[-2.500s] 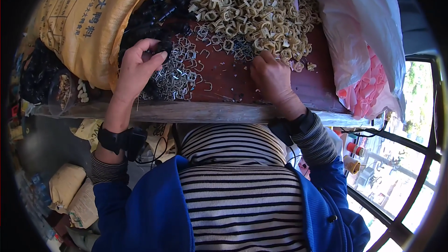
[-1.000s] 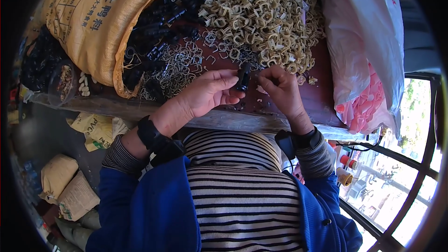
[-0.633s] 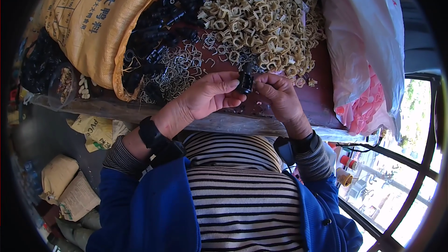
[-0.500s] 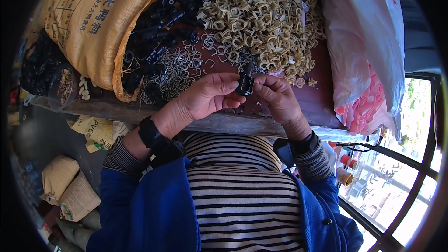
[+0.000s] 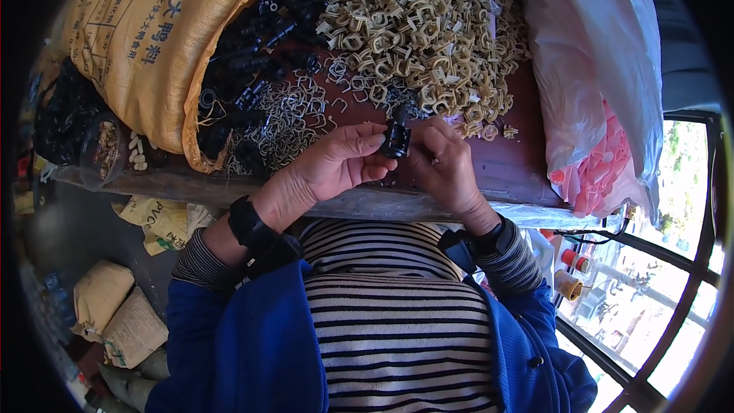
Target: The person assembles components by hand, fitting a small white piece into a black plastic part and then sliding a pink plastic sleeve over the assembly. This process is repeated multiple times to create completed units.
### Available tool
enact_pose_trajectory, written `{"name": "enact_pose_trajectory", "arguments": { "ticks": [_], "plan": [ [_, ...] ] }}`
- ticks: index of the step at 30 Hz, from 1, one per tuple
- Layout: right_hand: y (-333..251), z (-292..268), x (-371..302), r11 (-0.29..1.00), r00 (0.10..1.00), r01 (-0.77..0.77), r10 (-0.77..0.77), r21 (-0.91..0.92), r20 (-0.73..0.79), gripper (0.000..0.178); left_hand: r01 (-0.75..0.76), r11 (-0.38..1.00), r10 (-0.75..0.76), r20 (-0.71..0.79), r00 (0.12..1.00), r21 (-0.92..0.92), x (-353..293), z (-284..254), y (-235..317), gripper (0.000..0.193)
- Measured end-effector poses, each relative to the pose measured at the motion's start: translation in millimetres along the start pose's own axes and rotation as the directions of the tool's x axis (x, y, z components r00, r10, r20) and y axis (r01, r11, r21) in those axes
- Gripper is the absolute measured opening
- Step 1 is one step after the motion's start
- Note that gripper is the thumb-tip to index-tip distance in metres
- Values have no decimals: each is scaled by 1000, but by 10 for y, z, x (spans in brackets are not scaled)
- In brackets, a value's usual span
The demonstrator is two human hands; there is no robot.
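Note:
Between the thumb and fingers of my left hand (image 5: 332, 159) is a black plastic fitting (image 5: 395, 140), roughly cylindrical with slots and a narrower upper end, held over the table's near edge. My right hand (image 5: 449, 164) is close against its right side, fingers curled and pressed together. Whatever those fingertips may hold is hidden. Just beyond my hands lie a heap of bent metal clips (image 5: 287, 122) and a large pile of cream plastic clips (image 5: 413, 30). More black fittings (image 5: 256, 38) spill from the mouth of a woven yellow sack (image 5: 145, 38) on the left.
On the right of the dark red table (image 5: 520, 149) stands a white plastic bag (image 5: 573, 53) with pink pieces (image 5: 600, 168) inside. A clear tub (image 5: 103, 149) sits at the left edge. Paper sacks (image 5: 130, 321) lie on the floor at lower left; a window (image 5: 650, 283) is at right.
My right hand has turned, and its fingers have curled in and come slightly off the fitting's side. My left hand keeps its hold, with the fitting shifted slightly left.

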State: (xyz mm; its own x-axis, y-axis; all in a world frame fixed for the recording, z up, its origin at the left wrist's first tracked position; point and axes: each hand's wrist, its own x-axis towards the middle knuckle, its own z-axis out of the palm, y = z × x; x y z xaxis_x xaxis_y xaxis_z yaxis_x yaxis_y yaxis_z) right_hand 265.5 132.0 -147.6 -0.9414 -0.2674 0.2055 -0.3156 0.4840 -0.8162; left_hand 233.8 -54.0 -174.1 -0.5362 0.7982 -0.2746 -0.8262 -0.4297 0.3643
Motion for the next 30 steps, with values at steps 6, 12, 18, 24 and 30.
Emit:
{"name": "enact_pose_trajectory", "arguments": {
  "ticks": [6,12,18,24,30],
  "plan": [
    [-23,19,10,940,977,192,-209,-283,-31,21,-11,999,11,14,1000,-37,11,-71,-40,30],
    [94,6,-15,975,987,-153,145,159,64,20,-8,1000,9,53,999,-18,41,-43,-16,32],
    [75,-37,0,877,941,-335,293,344,169,19,1,999,2,80,997,-36,68,-48,-30,34],
    [33,-26,30,969,990,140,-140,-201,15,23,2,1000,-2,6,1000,-8,83,-79,-47,33],
    [114,-63,38,1000,999,-10,9,10,52,18,-11,1000,11,19,1000,-2,108,-53,32,31]
  ]
}}
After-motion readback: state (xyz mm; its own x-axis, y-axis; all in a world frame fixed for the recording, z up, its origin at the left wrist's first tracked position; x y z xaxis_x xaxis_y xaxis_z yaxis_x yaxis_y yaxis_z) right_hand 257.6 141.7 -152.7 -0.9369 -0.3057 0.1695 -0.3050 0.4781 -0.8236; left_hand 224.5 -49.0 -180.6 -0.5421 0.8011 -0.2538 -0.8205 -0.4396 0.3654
